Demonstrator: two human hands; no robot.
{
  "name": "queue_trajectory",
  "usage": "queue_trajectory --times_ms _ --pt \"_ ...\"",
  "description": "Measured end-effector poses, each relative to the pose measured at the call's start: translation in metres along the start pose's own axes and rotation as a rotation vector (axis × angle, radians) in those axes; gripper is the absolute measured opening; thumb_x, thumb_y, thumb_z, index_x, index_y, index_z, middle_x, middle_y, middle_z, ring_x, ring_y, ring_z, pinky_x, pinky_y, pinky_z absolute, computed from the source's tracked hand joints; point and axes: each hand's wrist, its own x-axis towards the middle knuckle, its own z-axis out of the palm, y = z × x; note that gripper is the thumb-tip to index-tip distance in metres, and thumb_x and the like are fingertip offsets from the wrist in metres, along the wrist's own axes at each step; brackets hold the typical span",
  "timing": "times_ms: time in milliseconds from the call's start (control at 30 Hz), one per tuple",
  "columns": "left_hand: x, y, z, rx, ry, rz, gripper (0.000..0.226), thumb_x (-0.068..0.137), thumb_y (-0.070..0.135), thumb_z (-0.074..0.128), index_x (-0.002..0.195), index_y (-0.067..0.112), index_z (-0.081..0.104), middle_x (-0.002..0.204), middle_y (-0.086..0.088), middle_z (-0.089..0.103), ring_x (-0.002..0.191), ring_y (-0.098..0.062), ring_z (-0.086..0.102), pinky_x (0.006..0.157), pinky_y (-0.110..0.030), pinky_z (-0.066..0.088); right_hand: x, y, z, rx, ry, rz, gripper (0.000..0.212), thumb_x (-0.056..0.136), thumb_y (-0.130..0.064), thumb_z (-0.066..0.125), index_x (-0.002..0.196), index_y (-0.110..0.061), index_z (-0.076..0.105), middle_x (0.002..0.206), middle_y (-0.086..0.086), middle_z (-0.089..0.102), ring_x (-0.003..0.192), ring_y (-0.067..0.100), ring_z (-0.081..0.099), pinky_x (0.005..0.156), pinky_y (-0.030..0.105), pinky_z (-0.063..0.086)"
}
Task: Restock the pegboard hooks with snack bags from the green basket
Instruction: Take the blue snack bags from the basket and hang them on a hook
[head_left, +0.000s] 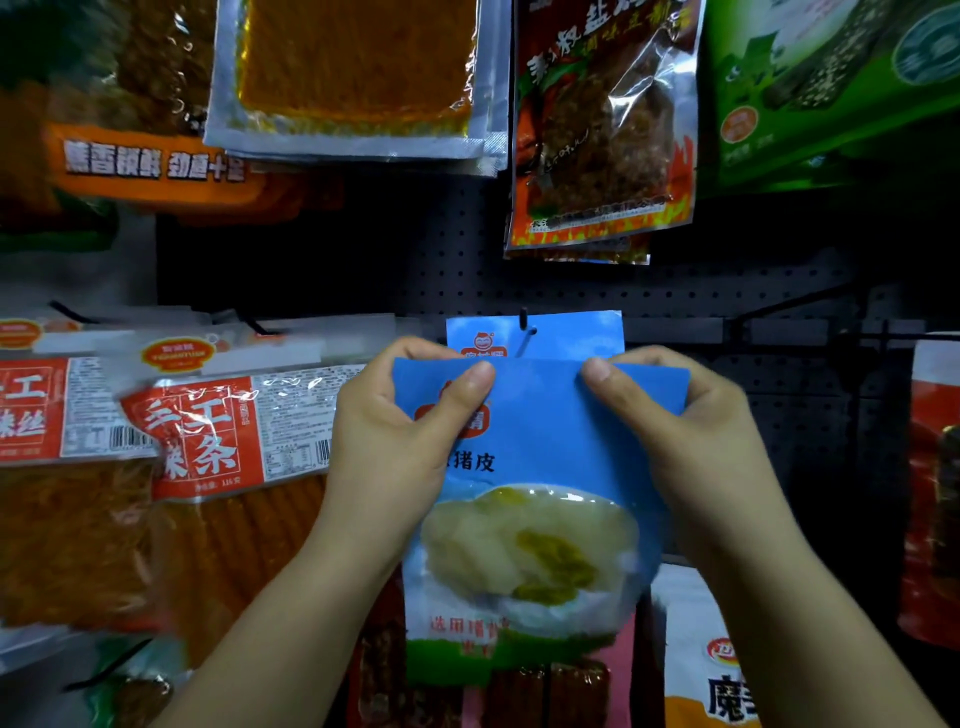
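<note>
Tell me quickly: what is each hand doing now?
Left hand: pinches the blue snack bag at its top.
Right hand: pinches the same bag.

Plastic film on a dark matt board

You hold a blue bag of smooth plastic film, matt on the blue part, with a clear glossy window lower down showing pale, wet-looking contents. Behind it a second blue bag of the same film hangs on a thin black hook, seemingly metal. The pegboard is dark, matt and perforated. At far top, the silver-edged pouch and the flame-printed bag are glossy, crinkled film catching highlights. At left, the red-and-white packs are shiny clear plastic.
</note>
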Motion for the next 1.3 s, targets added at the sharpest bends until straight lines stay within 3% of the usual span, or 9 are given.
queue_trajectory --times_ms 133,267,400,533,800,967,1067,1167,1300 --pt "0.012 0.003 -0.003 0.034 0.044 0.081 0.013 0.072 0.033 0.073 0.067 0.037 0.062 0.06 0.016 0.065 0.055 0.003 0.059 0.05 -0.013 0.046 0.007 -0.015 0.01 -0.118 0.021 -0.128 0.023 0.082 -0.032 0.07 0.062 -0.023 0.062 0.062 -0.013 0.066 0.056 -0.003 0.06 0.048 0.012 0.044" --pt "0.026 0.01 -0.002 0.047 0.048 0.163 0.017 0.081 0.024 0.07 0.071 0.03 0.058 0.06 0.018 0.063 0.056 0.005 0.058 0.051 -0.011 0.044 0.018 -0.022 0.014 -0.182 0.068 -0.177 0.03 0.085 -0.032 0.069 0.065 -0.014 0.056 0.06 -0.009 0.061 0.054 0.0 0.055 0.047 0.015 0.041" --pt "0.035 0.016 0.002 0.077 0.043 0.192 0.018 0.083 0.022 0.07 0.071 0.026 0.057 0.058 0.018 0.063 0.054 0.005 0.057 0.05 -0.011 0.044 0.029 -0.025 0.015 -0.198 0.105 -0.192 0.03 0.085 -0.033 0.069 0.064 -0.019 0.054 0.058 -0.008 0.056 0.052 0.004 0.051 0.048 0.017 0.039" --pt "0.041 0.012 0.005 0.126 0.038 0.158 0.017 0.083 0.024 0.071 0.071 0.026 0.058 0.057 0.018 0.063 0.053 0.004 0.057 0.051 -0.013 0.045 0.036 -0.018 0.015 -0.212 0.117 -0.132 0.03 0.085 -0.035 0.069 0.065 -0.017 0.054 0.06 -0.005 0.056 0.055 0.008 0.053 0.052 0.023 0.04" --pt "0.044 -0.015 0.005 0.135 0.02 0.062 0.017 0.082 0.027 0.072 0.071 0.028 0.06 0.059 0.016 0.064 0.053 0.005 0.059 0.047 -0.013 0.045 0.044 0.003 0.015 -0.262 0.127 -0.089 0.032 0.084 -0.035 0.07 0.061 -0.02 0.052 0.056 -0.007 0.055 0.052 0.006 0.051 0.049 0.021 0.04" --pt "0.036 -0.043 0.004 0.206 -0.006 0.015 0.016 0.08 0.03 0.073 0.084 0.038 0.059 0.081 0.024 0.07 0.074 0.005 0.066 0.064 -0.018 0.052 0.054 0.023 0.012 -0.27 0.129 0.002 0.029 0.084 -0.037 0.069 0.064 -0.021 0.055 0.056 -0.01 0.061 0.053 0.005 0.057 0.047 0.018 0.043" --pt "0.023 -0.062 0.003 0.244 -0.031 -0.101 0.031 0.076 0.031 0.076 0.089 0.044 0.051 0.086 0.027 0.069 0.081 0.005 0.066 0.073 -0.027 0.054 0.067 0.035 0.01 -0.394 0.154 -0.01 0.026 0.084 -0.037 0.068 0.066 -0.021 0.057 0.065 -0.006 0.065 0.064 0.011 0.063 0.056 0.028 0.049" --pt "0.017 -0.075 0.007 0.278 -0.059 -0.171 0.041 0.075 0.026 0.076 0.095 0.043 0.044 0.089 0.022 0.066 0.087 0.002 0.064 0.075 -0.024 0.052 0.08 0.045 0.011 -0.588 0.165 -0.031 0.028 0.086 -0.042 0.063 0.069 -0.023 0.053 0.072 0.0 0.062 0.076 0.023 0.061 0.063 0.04 0.048" --pt "0.025 -0.08 0.018 0.401 -0.13 -0.144 0.044 0.082 0.024 0.07 0.108 0.04 0.038 0.091 0.027 0.054 0.083 0.013 0.051 0.061 -0.011 0.036 0.097 0.054 0.011 -0.976 0.169 -0.068 0.035 0.09 -0.051 0.053 0.102 -0.02 0.062 0.101 0.006 0.068 0.099 0.031 0.06 0.065 0.032 0.034"
